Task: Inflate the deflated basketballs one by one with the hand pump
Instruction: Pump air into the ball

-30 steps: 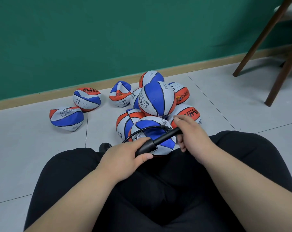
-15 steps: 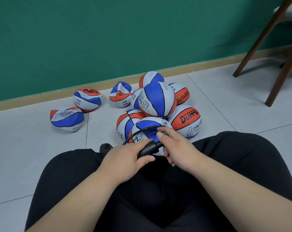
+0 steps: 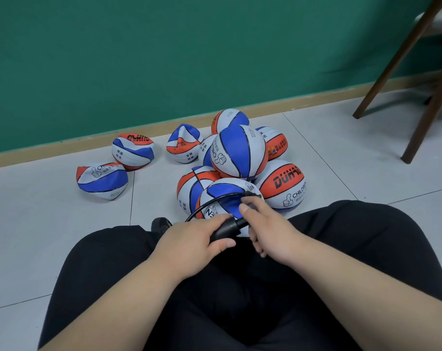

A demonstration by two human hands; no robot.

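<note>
I sit on the floor with a blue, white and orange basketball [image 3: 222, 198] between my knees. My left hand [image 3: 192, 241] grips the barrel of the black hand pump [image 3: 226, 228]. My right hand [image 3: 268, 231] grips the pump's handle end, which is pushed in close to the barrel. The pump's thin black hose [image 3: 215, 200] arcs over the ball to its top right. Several more basketballs are piled behind it, with a round one [image 3: 240, 152] on top. Three flat, crumpled balls lie to the left, among them one [image 3: 102, 181] nearest me.
A green wall with a wooden skirting board [image 3: 62, 145] runs behind the pile. Dark wooden chair legs [image 3: 427, 105] stand at the right on the grey tiled floor. My black-trousered legs [image 3: 354, 229] flank the ball, and a black shoe tip [image 3: 161, 222] shows by my left knee.
My right hand has pushed the pump handle in toward my left hand, shortening the pump. The orange ball at the right has come into view. My left hand has stayed put.
</note>
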